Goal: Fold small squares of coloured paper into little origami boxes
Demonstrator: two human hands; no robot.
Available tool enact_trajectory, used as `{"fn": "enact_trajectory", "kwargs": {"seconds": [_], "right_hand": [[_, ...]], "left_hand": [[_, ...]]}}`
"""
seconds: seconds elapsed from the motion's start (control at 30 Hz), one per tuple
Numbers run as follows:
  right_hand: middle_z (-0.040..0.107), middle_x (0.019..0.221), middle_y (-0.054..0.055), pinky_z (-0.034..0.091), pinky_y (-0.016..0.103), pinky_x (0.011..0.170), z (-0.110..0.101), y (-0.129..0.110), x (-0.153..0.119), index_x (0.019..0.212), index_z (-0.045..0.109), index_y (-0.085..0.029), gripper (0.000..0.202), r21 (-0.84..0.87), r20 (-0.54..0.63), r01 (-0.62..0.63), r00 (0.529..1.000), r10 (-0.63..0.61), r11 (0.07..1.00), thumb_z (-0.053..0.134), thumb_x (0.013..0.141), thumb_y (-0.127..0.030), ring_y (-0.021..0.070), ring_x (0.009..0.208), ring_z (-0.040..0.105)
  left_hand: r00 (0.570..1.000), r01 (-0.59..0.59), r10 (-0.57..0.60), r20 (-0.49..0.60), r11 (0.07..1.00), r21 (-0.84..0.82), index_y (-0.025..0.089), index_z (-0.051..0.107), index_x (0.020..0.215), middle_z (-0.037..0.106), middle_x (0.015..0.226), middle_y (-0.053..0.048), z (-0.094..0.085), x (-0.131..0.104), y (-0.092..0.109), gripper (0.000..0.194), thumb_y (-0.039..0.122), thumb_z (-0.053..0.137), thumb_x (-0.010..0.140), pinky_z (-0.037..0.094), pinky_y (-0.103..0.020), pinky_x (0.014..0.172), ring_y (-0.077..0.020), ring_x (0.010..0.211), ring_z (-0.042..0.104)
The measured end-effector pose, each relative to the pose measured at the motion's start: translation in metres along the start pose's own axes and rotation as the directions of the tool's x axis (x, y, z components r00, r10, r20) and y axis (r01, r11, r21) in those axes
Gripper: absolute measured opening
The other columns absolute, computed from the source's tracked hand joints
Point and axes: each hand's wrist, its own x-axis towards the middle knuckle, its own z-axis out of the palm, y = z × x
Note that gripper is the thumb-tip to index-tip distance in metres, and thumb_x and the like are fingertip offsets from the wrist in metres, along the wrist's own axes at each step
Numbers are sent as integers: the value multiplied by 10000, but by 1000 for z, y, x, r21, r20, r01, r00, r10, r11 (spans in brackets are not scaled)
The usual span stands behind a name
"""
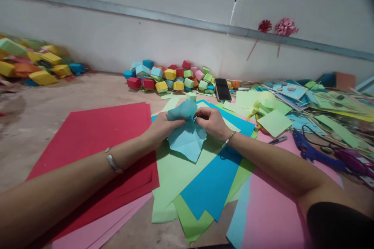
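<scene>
A creased light blue paper is held up between both hands at the middle of the view, its lower part hanging in a point. My left hand grips its left side, thumb on top. At the upper right edge, the fingers of my right hand pinch the same paper. Beneath lie overlapping pale green sheets and bright blue sheets. Red sheets are stacked under my left forearm, and pink paper lies under my right forearm.
Small coloured paper boxes are heaped by the wall, beside a phone; another heap is far left. On the right are yellow-handled scissors, a cutter, a blue glue gun and piled cards.
</scene>
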Motion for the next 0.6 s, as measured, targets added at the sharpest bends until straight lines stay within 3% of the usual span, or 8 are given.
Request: {"fn": "enact_trajectory", "kwargs": {"seconds": [0.23,0.43,0.6], "right_hand": [[722,789,34,516,267,701,2,-1,-1,771,715,-161,154,-97,-47,-32,998,27,995,581,695,-157,147,735,631],[702,747,10,499,250,676,1,-3,-4,741,701,-160,142,-201,7,21,1000,-20,979,591,664,-116,130,687,609],[730,788,21,506,266,703,1,-5,-4,736,717,-173,155,-198,-10,8,1000,-11,980,599,658,-109,149,730,636]], "left_hand": [[957,-290,278,86,890,351,201,631,614,636,619,13,-1,1,-1,134,322,685,601,437,-259,563,-179,650,579],[929,-351,368,42,839,415,219,658,637,643,612,8,-2,1,-3,107,321,686,618,420,-258,554,-202,649,588],[925,-373,367,101,821,431,227,716,695,691,662,14,-2,0,-4,108,281,647,631,441,-256,583,-216,692,628]]}}
